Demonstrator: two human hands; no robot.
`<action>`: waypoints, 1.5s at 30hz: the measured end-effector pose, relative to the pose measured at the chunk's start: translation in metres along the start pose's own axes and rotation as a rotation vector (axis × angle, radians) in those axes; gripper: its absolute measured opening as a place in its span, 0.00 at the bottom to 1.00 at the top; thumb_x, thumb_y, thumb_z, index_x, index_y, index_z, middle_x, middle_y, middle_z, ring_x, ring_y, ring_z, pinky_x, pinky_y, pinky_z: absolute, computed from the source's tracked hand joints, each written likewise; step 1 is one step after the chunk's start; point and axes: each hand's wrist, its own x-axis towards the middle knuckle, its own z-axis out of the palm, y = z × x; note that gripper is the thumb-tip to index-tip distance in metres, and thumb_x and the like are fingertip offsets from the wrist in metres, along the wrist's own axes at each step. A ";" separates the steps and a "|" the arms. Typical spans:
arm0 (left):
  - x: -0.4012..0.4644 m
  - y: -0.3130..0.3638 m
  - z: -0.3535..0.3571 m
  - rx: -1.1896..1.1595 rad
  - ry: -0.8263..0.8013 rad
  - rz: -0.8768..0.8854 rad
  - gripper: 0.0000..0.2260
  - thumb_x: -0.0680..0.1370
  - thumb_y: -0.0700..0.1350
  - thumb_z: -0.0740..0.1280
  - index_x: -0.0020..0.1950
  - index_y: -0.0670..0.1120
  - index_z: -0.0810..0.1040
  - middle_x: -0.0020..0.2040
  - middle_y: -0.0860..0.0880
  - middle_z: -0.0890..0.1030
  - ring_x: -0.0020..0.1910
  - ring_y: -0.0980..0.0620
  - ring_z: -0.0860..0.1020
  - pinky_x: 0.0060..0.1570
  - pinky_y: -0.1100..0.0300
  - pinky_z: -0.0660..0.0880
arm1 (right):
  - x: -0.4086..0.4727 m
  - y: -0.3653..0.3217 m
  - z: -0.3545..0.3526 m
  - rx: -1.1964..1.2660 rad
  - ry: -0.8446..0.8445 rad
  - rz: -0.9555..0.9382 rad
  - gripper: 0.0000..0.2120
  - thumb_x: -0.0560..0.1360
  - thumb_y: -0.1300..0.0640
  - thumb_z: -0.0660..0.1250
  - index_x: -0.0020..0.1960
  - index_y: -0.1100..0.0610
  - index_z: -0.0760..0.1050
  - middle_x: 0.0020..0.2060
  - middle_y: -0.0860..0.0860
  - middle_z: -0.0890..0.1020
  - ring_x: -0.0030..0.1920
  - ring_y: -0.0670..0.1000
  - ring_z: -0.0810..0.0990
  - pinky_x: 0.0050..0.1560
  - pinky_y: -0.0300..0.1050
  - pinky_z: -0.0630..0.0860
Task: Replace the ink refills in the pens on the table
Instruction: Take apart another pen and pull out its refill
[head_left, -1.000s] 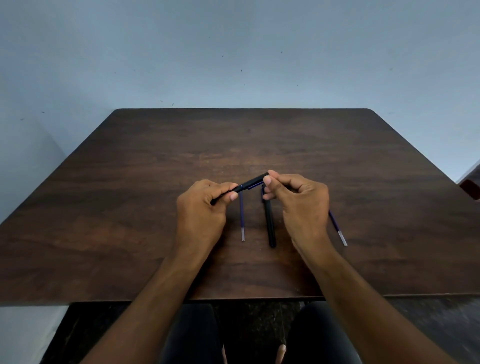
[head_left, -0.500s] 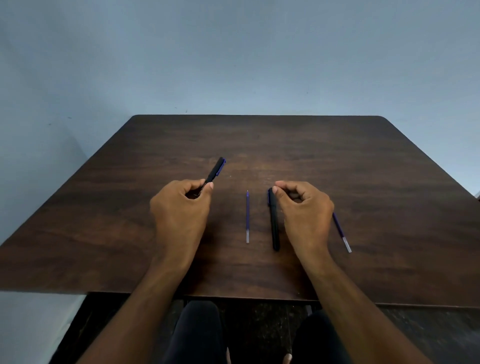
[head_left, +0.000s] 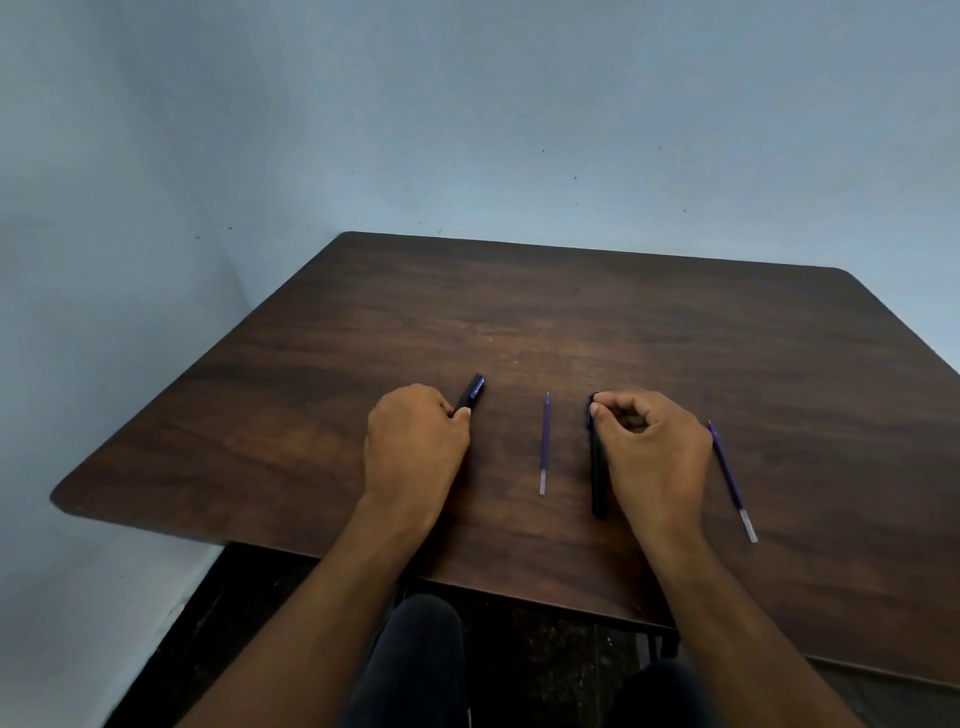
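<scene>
Both hands on pens.
My left hand (head_left: 415, 441) grips a pen (head_left: 470, 395); right hand (head_left: 649, 447) pinches the second pen's (head_left: 598, 478) top.

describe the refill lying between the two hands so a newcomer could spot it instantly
On the dark brown wooden table, look between the left hand and right hand. The thin purple ink refill with a pale near end lies there alone, untouched. Its twin, the second purple refill, lies right of the right hand.
</scene>
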 end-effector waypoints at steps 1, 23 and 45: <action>-0.001 0.001 0.000 0.042 0.009 0.011 0.12 0.74 0.56 0.71 0.41 0.48 0.85 0.29 0.54 0.76 0.28 0.55 0.71 0.35 0.61 0.71 | 0.000 0.000 0.000 -0.004 -0.007 0.002 0.05 0.74 0.60 0.75 0.49 0.54 0.86 0.40 0.42 0.83 0.43 0.39 0.82 0.44 0.23 0.73; 0.000 0.002 0.000 0.044 -0.039 0.043 0.20 0.70 0.65 0.72 0.36 0.48 0.79 0.29 0.52 0.77 0.29 0.57 0.75 0.25 0.63 0.68 | -0.004 -0.002 0.001 -0.264 -0.070 0.153 0.08 0.76 0.50 0.73 0.45 0.54 0.83 0.37 0.47 0.82 0.36 0.40 0.78 0.31 0.28 0.65; 0.007 0.067 0.035 -1.058 -0.450 0.005 0.05 0.72 0.48 0.76 0.46 0.48 0.86 0.37 0.49 0.86 0.35 0.56 0.81 0.39 0.64 0.79 | 0.000 -0.008 -0.008 0.013 -0.112 0.132 0.07 0.74 0.51 0.76 0.41 0.48 0.79 0.27 0.46 0.83 0.24 0.42 0.81 0.25 0.32 0.75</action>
